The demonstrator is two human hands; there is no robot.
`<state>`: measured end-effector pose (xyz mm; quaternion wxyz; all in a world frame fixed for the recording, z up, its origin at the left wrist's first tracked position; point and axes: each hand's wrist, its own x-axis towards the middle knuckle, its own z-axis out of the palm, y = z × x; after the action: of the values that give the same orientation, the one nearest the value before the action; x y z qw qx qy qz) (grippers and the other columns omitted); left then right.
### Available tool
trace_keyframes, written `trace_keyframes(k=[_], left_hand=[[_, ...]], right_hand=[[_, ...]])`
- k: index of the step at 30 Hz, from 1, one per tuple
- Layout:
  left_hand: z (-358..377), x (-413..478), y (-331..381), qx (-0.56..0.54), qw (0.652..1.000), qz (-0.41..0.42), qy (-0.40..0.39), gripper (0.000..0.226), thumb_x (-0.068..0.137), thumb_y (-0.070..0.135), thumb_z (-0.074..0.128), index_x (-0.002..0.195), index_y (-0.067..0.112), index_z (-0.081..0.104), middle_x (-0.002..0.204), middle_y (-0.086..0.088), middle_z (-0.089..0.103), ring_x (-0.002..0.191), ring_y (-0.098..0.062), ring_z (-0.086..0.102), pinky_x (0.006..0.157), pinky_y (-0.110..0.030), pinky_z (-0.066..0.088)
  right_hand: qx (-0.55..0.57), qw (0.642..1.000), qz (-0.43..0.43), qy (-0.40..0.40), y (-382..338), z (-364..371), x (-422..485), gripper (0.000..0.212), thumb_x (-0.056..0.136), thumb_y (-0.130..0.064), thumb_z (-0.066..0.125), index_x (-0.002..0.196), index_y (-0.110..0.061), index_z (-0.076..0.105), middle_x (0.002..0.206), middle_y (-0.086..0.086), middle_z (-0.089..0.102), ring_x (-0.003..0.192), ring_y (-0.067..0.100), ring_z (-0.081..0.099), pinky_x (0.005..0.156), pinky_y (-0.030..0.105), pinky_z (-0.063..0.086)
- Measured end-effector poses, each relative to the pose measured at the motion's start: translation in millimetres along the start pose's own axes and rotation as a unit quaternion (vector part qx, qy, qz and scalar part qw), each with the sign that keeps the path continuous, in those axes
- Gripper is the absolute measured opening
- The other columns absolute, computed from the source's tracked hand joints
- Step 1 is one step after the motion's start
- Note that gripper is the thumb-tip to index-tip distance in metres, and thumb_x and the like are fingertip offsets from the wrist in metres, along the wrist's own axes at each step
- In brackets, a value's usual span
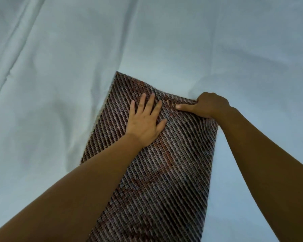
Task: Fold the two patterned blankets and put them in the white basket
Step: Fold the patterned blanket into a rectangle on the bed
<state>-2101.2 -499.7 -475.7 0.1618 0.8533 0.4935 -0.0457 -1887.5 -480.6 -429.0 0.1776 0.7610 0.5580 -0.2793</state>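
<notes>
A patterned blanket [164,172] with brown, rust and pale diagonal stripes lies as a long folded strip on a pale sheet, running from the bottom edge up to the middle. My left hand [145,119] rests flat on its upper part, palm down with fingers spread. My right hand [205,106] pinches the blanket's far right edge, thumb on top and fingers curled around the fold. The cloth bunches a little between the two hands. I see only one blanket and no white basket.
A pale blue-white bed sheet [77,58] with soft creases covers the whole surface around the blanket. Long folds run down the sheet's left side.
</notes>
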Motion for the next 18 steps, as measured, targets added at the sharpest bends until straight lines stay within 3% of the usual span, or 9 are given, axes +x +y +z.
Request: trace_keyframes(k=[2, 6, 10, 14, 16, 18], left_hand=[[8.7, 4.9, -0.5, 0.008, 0.999, -0.024, -0.021, 0.068, 0.092, 0.06, 0.012, 0.148, 0.026, -0.004, 0.158, -0.002, -0.011, 0.143, -0.023, -0.016, 0.107, -0.043, -0.018], [22.8, 12.2, -7.2, 0.031, 0.999, -0.035, -0.018, 0.071, 0.086, 0.064, 0.002, 0.147, 0.029, -0.01, 0.157, -0.003, -0.014, 0.143, -0.023, -0.017, 0.106, -0.044, -0.019], [26.7, 14.1, -7.9, 0.04, 0.998, -0.049, -0.011, 0.074, 0.081, 0.067, -0.005, 0.145, 0.032, -0.015, 0.156, -0.006, -0.015, 0.142, -0.026, -0.017, 0.106, -0.046, -0.019], [20.4, 27.2, -12.9, 0.056, 0.997, -0.057, 0.002, 0.077, 0.081, 0.072, -0.002, 0.144, 0.032, -0.017, 0.156, -0.008, -0.017, 0.142, -0.029, -0.018, 0.108, -0.052, -0.015], [7.4, 42.1, -24.9, 0.077, 0.997, -0.028, -0.005, 0.083, 0.076, 0.076, -0.003, 0.144, 0.031, -0.019, 0.156, -0.007, -0.015, 0.142, -0.028, -0.017, 0.108, -0.051, -0.015], [-13.3, 60.0, -40.9, 0.093, 0.995, 0.019, -0.039, 0.094, 0.07, 0.08, 0.001, 0.147, 0.027, -0.01, 0.158, -0.008, -0.003, 0.144, -0.027, -0.009, 0.109, -0.051, -0.013]], right_hand=[[0.028, 0.999, 0.002, -0.017, 18.3, 0.1, -1.6, 0.104, 0.027, -0.103, 0.027, 0.075, -0.013, 0.05, 0.075, 0.0, 0.052, 0.077, 0.023, 0.054, 0.08, 0.039, 0.048], [0.08, 0.995, -0.055, -0.008, 46.8, 4.7, 1.5, 0.083, 0.036, -0.095, 0.04, 0.052, -0.014, 0.045, 0.056, 0.002, 0.052, 0.054, 0.018, 0.052, 0.052, 0.027, 0.035], [0.015, 0.996, -0.029, 0.078, 54.8, 13.1, 19.7, 0.078, 0.042, -0.093, 0.04, 0.052, -0.016, 0.047, 0.055, -0.001, 0.051, 0.052, 0.014, 0.048, 0.046, 0.024, 0.027], [0.034, 0.984, -0.02, 0.173, 47.6, 41.0, 31.4, 0.069, 0.057, -0.085, 0.05, 0.074, -0.018, 0.045, 0.072, -0.001, 0.051, 0.071, 0.023, 0.052, 0.059, 0.03, 0.035], [0.002, 0.971, -0.048, 0.234, 46.5, 47.8, 30.5, 0.073, 0.065, -0.08, 0.049, 0.093, -0.012, 0.049, 0.089, 0.01, 0.055, 0.086, 0.03, 0.053, 0.068, 0.037, 0.039], [-0.026, 0.967, -0.08, 0.241, 45.0, 44.2, 27.1, 0.074, 0.07, -0.077, 0.045, 0.102, -0.011, 0.049, 0.098, 0.013, 0.058, 0.088, 0.03, 0.053, 0.071, 0.038, 0.04]])
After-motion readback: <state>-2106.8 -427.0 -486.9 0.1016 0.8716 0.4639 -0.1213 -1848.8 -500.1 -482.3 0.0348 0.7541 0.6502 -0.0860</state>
